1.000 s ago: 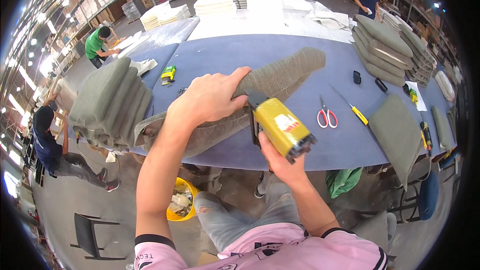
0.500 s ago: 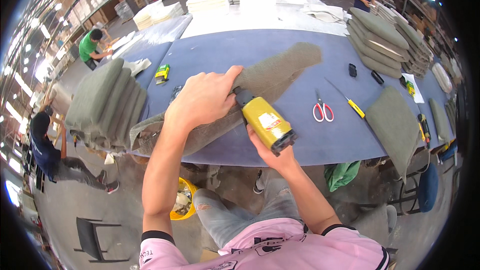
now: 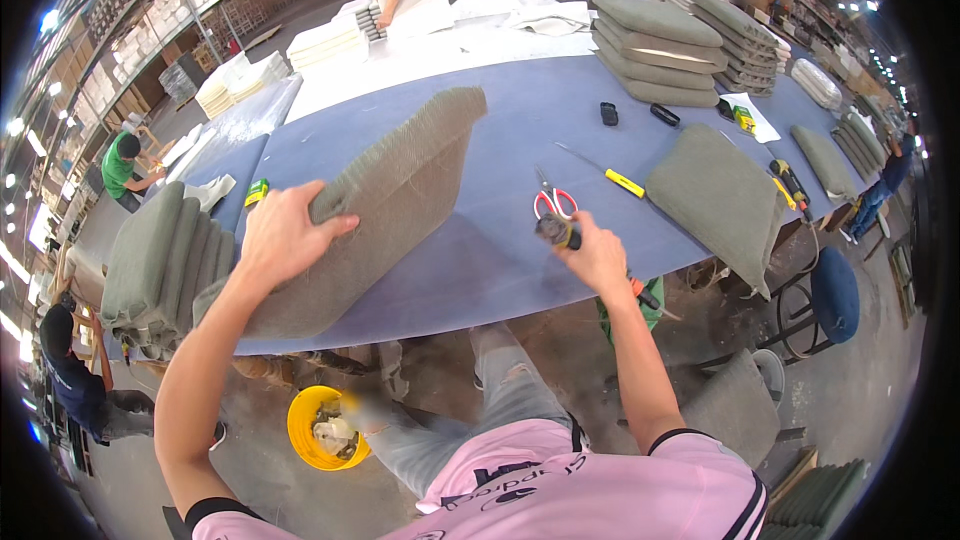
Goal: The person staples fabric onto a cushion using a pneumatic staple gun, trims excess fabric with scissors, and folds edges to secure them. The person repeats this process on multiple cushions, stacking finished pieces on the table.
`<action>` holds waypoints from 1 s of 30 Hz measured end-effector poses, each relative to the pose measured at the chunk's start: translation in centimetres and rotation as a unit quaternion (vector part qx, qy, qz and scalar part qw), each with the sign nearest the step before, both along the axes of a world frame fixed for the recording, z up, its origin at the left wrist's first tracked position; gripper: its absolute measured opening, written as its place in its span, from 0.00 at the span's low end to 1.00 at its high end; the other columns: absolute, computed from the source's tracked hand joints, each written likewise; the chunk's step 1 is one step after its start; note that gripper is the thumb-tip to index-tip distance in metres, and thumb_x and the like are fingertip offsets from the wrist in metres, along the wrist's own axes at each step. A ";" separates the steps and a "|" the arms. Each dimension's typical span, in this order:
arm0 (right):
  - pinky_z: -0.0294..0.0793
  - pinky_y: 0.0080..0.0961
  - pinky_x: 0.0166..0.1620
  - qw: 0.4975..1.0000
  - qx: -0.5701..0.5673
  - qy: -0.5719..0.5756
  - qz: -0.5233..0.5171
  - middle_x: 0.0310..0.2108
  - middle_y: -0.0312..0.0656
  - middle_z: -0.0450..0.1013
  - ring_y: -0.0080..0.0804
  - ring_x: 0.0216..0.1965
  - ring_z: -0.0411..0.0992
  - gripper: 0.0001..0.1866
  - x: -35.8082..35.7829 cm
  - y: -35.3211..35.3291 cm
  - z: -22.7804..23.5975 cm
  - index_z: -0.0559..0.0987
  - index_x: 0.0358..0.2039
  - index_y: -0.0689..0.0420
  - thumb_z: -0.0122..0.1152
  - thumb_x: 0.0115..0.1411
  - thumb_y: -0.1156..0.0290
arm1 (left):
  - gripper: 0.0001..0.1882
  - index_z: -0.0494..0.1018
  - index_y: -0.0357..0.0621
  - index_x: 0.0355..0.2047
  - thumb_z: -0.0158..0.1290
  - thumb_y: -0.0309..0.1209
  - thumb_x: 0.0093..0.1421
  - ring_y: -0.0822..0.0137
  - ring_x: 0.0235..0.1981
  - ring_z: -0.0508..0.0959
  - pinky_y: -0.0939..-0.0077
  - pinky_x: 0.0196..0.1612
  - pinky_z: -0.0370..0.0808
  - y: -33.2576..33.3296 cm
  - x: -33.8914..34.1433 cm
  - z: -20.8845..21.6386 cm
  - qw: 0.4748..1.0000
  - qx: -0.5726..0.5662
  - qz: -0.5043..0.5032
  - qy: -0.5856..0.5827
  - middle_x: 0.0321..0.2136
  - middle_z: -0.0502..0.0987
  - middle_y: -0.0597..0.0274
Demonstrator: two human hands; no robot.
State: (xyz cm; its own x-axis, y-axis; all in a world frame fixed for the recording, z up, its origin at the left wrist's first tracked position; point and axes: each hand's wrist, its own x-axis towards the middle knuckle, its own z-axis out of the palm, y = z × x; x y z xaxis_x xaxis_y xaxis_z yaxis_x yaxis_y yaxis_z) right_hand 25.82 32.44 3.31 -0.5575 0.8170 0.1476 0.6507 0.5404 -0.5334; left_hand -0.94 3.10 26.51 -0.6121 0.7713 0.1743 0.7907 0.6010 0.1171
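My left hand point(image 3: 290, 240) is closed on a grey-green fabric piece point(image 3: 390, 210), thumb in front. The piece is tilted up off the blue tabletop, with a frayed upper edge. My right hand point(image 3: 597, 255) is wrapped around a hand tool point(image 3: 557, 231) with a dark rounded end and a yellow band. An orange part with a thin metal tip shows below that hand; the tool's exact kind is unclear. Just beyond it lie red-handled scissors point(image 3: 553, 203). Farther right are a yellow-handled pick point(image 3: 624, 182) and a grey-green cushion point(image 3: 712, 190).
Stacked grey-green cushions stand at the left point(image 3: 165, 260) and far right point(image 3: 655, 45). A corded tool point(image 3: 790, 185) lies near the right edge. A yellow bucket point(image 3: 300, 430) and a blue stool point(image 3: 835, 295) stand on the floor. Several people work around the table.
My left hand has lifted the fabric piece from lying low to tilted upright. My right hand has moved away from it, turning the tool. The view has shifted right.
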 end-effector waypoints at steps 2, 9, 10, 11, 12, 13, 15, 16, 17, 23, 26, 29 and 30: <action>0.80 0.54 0.50 0.998 0.049 -0.013 -0.049 0.46 0.57 0.83 0.62 0.48 0.82 0.35 1.2 4.0 -3.9 0.76 0.60 0.58 0.78 0.57 0.53 | 0.28 0.84 0.39 0.49 0.71 0.48 0.56 0.40 0.39 0.86 0.52 0.44 0.79 -1.8 1.0 -0.4 0.999 0.043 -0.004 -0.010 0.35 0.86 0.40; 0.80 0.55 0.52 0.979 0.167 0.117 0.015 0.55 0.55 0.79 0.66 0.51 0.80 0.28 -3.6 8.2 -5.7 0.77 0.60 0.59 0.67 0.67 0.54 | 0.27 0.83 0.37 0.53 0.68 0.47 0.64 0.65 0.39 0.85 0.67 0.46 0.79 -12.8 -5.0 0.1 0.903 0.343 0.070 -0.248 0.39 0.87 0.61; 0.80 0.55 0.51 0.984 0.104 0.132 0.054 0.56 0.54 0.78 0.66 0.51 0.80 0.28 -5.0 8.6 -5.8 0.77 0.60 0.59 0.67 0.68 0.54 | 0.28 0.81 0.36 0.55 0.67 0.48 0.65 0.63 0.42 0.85 0.66 0.48 0.79 -14.7 -5.4 -0.8 0.868 0.398 0.097 -0.281 0.43 0.87 0.60; 0.81 0.54 0.51 0.991 0.060 0.111 0.054 0.56 0.55 0.78 0.64 0.50 0.81 0.29 -7.1 8.3 -6.2 0.78 0.59 0.59 0.65 0.68 0.49 | 0.30 0.80 0.35 0.57 0.66 0.48 0.66 0.61 0.45 0.85 0.66 0.50 0.79 -17.1 -5.7 -1.5 0.830 0.450 0.128 -0.303 0.46 0.86 0.59; 0.81 0.54 0.52 0.997 0.048 0.059 0.028 0.56 0.56 0.79 0.63 0.51 0.81 0.31 -8.5 8.5 -7.3 0.78 0.59 0.60 0.65 0.68 0.47 | 0.31 0.79 0.35 0.59 0.65 0.49 0.68 0.59 0.48 0.84 0.65 0.52 0.79 -18.7 -6.0 -2.7 0.785 0.503 0.151 -0.329 0.50 0.85 0.58; 0.81 0.54 0.53 0.999 0.041 0.000 -0.002 0.56 0.56 0.79 0.61 0.53 0.81 0.34 -9.2 9.5 -8.8 0.78 0.60 0.61 0.66 0.67 0.45 | 0.34 0.76 0.35 0.62 0.64 0.51 0.69 0.58 0.54 0.82 0.63 0.56 0.78 -18.4 -5.0 -4.4 0.719 0.556 0.184 -0.374 0.55 0.83 0.56; 0.82 0.52 0.55 0.995 0.058 -0.066 -0.050 0.53 0.60 0.81 0.57 0.53 0.82 0.40 -10.1 10.6 -11.0 0.80 0.58 0.62 0.68 0.61 0.38 | 0.41 0.70 0.37 0.68 0.61 0.57 0.69 0.54 0.64 0.76 0.56 0.66 0.73 -16.3 -1.5 -9.1 0.619 0.632 0.247 -0.395 0.65 0.76 0.53; 0.82 0.52 0.55 0.994 0.044 -0.088 -0.044 0.52 0.60 0.82 0.57 0.53 0.82 0.40 -10.4 11.1 -10.9 0.81 0.56 0.62 0.69 0.60 0.38 | 0.45 0.67 0.40 0.71 0.60 0.62 0.68 0.52 0.69 0.71 0.51 0.71 0.68 -15.4 0.0 -12.7 0.589 0.659 0.279 -0.374 0.69 0.72 0.52; 0.82 0.52 0.55 0.993 0.028 -0.109 -0.029 0.51 0.60 0.82 0.58 0.52 0.82 0.39 -11.2 11.3 -10.1 0.83 0.55 0.62 0.69 0.58 0.38 | 0.50 0.61 0.44 0.76 0.58 0.66 0.67 0.49 0.72 0.67 0.43 0.74 0.64 -16.1 1.0 -17.6 0.522 0.684 0.167 -0.481 0.74 0.66 0.55; 0.78 0.43 0.38 0.975 -0.119 -0.162 0.091 0.34 0.48 0.85 0.36 0.35 0.83 0.31 -7.7 21.3 -11.4 0.88 0.40 0.60 0.67 0.57 0.41 | 0.27 0.72 0.41 0.68 0.57 0.41 0.75 0.60 0.60 0.80 0.63 0.65 0.75 -12.7 16.4 -36.0 0.761 0.303 -0.010 -0.573 0.59 0.82 0.52; 0.70 0.19 0.42 0.937 -0.275 0.038 0.211 0.43 0.35 0.82 0.18 0.40 0.73 0.24 -4.8 11.0 -6.5 0.79 0.60 0.59 0.65 0.69 0.59 | 0.16 0.79 0.37 0.58 0.55 0.34 0.76 0.68 0.53 0.83 0.70 0.60 0.78 -15.6 21.4 -38.7 0.706 0.381 0.109 -0.587 0.50 0.86 0.56; 0.73 0.22 0.47 0.914 -0.268 0.120 0.279 0.45 0.36 0.81 0.20 0.43 0.74 0.23 -3.1 3.7 -5.7 0.78 0.62 0.60 0.68 0.68 0.69 | 0.14 0.80 0.37 0.53 0.53 0.35 0.77 0.69 0.48 0.83 0.71 0.55 0.78 -20.0 21.0 -39.8 0.659 0.477 0.194 -0.549 0.44 0.86 0.60; 0.73 0.22 0.48 0.904 -0.266 0.135 0.307 0.45 0.36 0.80 0.20 0.44 0.74 0.23 -3.5 0.2 -4.9 0.78 0.61 0.60 0.69 0.68 0.70 | 0.13 0.79 0.37 0.50 0.52 0.34 0.78 0.70 0.45 0.82 0.71 0.53 0.78 -21.4 20.6 -40.8 0.638 0.531 0.220 -0.512 0.41 0.86 0.62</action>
State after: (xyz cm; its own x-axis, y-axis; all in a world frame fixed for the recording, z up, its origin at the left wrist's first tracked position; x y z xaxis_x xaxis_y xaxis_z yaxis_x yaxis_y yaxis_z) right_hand 22.34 32.65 -1.64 -0.9322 0.3610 0.0245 0.1216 0.3763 -0.9185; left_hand 19.67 -18.26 -14.31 -0.9412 0.2648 -0.2098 -0.2455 -0.1095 0.9632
